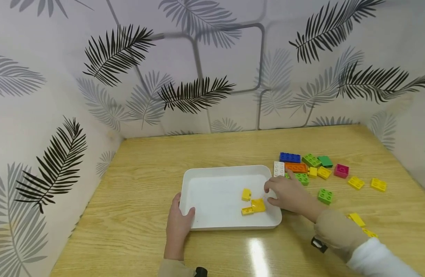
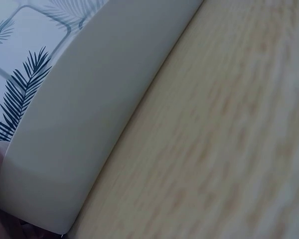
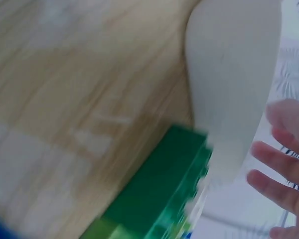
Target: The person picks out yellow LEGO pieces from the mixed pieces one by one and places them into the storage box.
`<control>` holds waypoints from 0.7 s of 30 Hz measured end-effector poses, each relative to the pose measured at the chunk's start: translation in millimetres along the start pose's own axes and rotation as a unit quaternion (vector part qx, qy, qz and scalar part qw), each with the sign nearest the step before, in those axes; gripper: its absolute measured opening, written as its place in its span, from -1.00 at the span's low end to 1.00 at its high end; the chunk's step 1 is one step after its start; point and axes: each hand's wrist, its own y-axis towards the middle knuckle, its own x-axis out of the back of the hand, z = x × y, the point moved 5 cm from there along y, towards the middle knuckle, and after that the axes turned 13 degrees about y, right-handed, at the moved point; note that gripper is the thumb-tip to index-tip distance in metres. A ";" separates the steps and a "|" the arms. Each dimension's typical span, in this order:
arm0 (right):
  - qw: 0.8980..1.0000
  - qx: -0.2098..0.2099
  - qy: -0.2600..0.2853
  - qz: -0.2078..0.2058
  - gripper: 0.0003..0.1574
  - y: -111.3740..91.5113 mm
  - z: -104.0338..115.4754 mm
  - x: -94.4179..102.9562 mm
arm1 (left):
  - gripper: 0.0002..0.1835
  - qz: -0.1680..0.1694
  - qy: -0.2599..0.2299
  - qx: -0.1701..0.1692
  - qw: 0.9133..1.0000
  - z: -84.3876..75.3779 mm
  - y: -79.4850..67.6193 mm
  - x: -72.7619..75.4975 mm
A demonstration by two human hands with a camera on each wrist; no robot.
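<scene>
My left hand point(image 1: 178, 225) grips the left end of a white tray point(image 1: 230, 227), its thumb over the rim. In the left wrist view the tray's side wall point(image 2: 89, 99) fills much of the frame, with only a sliver of the hand at the edge. Three yellow toy bricks lie inside on the right: a small one point(image 1: 246, 194), a flat square one point(image 1: 258, 205) and a narrow one point(image 1: 247, 211). Over the tray's right rim hovers my right hand point(image 1: 291, 193), fingers loosely bent and apart, holding nothing visible. A green brick point(image 3: 149, 189) stands close beside the tray.
Right of the tray are several bricks: blue point(image 1: 290, 157), white point(image 1: 279, 168), orange point(image 1: 295, 167), magenta point(image 1: 341, 171), light green point(image 1: 325, 196) and yellow point(image 1: 378, 184). More yellow pieces point(image 1: 357, 219) lie near the right sleeve. A patterned curtain point(image 1: 212, 69) borders the wooden table point(image 1: 139, 184).
</scene>
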 end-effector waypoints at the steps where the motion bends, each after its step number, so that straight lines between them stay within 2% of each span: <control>1: 1.000 -0.008 0.001 -0.019 -0.81 -1.4 -5.1 4.1 | -0.32 0.000 0.000 0.000 1.000 0.1 0.1 0.1; 6: 0.990 -0.084 0.013 -0.116 -0.81 -12.9 -46.0 26.8 | -0.32 -0.001 -0.007 -0.003 1.000 0.0 -0.6 1.2; 13: 0.956 -0.220 0.032 -0.191 -0.73 -48.1 -124.9 54.4 | -0.32 -0.001 -0.005 -0.008 1.000 -0.9 -0.1 1.4; 16: 0.942 -0.264 0.056 -0.200 -0.69 -66.4 -151.4 60.1 | -0.32 -0.001 -0.003 -0.006 1.000 0.8 -0.7 0.3; 19: 0.934 -0.307 0.063 -0.171 -0.59 -81.4 -170.1 63.9 | -0.31 -0.003 -0.001 -0.007 1.000 1.6 -0.7 -0.7; 21: 0.932 -0.329 0.065 -0.137 -0.52 -88.6 -179.0 65.2 | -0.32 -0.006 -0.002 -0.008 1.000 1.8 0.0 -0.8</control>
